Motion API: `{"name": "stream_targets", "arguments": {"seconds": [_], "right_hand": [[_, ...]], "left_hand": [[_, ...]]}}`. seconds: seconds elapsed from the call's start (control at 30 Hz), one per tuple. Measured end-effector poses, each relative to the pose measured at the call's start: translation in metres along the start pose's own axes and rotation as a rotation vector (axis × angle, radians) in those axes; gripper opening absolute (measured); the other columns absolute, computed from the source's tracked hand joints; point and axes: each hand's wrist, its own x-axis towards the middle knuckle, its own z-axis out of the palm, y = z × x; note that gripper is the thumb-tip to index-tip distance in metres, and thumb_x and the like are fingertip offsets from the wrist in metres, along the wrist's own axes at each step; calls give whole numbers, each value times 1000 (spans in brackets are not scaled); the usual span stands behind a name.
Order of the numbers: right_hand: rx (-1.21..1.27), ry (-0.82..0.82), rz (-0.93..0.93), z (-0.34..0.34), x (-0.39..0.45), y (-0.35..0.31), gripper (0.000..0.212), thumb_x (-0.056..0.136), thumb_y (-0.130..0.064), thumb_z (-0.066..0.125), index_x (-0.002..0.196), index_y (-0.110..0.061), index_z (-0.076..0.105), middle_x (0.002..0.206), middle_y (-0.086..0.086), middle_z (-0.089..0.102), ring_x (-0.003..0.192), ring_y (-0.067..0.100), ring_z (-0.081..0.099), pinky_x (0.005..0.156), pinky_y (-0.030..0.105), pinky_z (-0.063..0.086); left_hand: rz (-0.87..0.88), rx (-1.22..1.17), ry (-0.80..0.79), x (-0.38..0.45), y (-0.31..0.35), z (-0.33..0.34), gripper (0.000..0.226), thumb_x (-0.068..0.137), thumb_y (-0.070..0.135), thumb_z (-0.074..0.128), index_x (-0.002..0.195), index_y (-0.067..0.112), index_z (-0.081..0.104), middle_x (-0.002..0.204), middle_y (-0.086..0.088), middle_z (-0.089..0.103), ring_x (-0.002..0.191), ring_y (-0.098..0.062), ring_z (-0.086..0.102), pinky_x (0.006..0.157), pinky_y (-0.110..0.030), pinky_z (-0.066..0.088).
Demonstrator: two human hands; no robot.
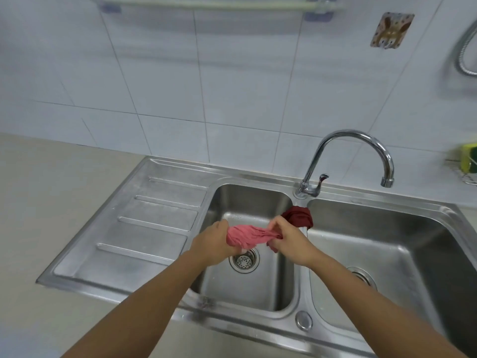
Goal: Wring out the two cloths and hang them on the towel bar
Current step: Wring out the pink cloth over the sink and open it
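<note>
Both hands (254, 240) clamping pink cloth (249, 236) above basin (247, 293)

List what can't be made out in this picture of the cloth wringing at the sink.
- Head view: both ends of the pink cloth are buried inside the left hand and right hand.
- The dark red cloth on the sink divider is partly behind the right hand; whether it has been wrung cannot be told.
- The towel bar is blurred at the top edge.
- The sponge and hose are cut off by the right edge.
</note>
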Motion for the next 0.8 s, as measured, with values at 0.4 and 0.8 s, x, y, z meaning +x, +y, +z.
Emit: {"name": "stream_targets", "arguments": {"seconds": [0.4, 0.8], "right_hand": [[148, 83, 62, -25, 6, -30, 24, 97, -16, 49, 78, -7, 60, 67, 6, 52, 63, 16, 48, 59, 24, 36], [-369, 242, -45, -43, 26, -21, 25, 100, -27, 38, 83, -19, 54, 70, -5, 56, 72, 18, 55, 59, 29, 37]], "left_hand": [[188, -116, 230, 8, 38, 7, 4, 90, 33, 58, 92, 31, 61, 102, 12, 65, 97, -10, 58, 78, -29, 49], [-4, -462, 263, 5, 52, -8, 18, 87, 22, 51, 73, 32, 45, 56, 5, 56, 45, -7, 48, 53, -33, 45]]}}
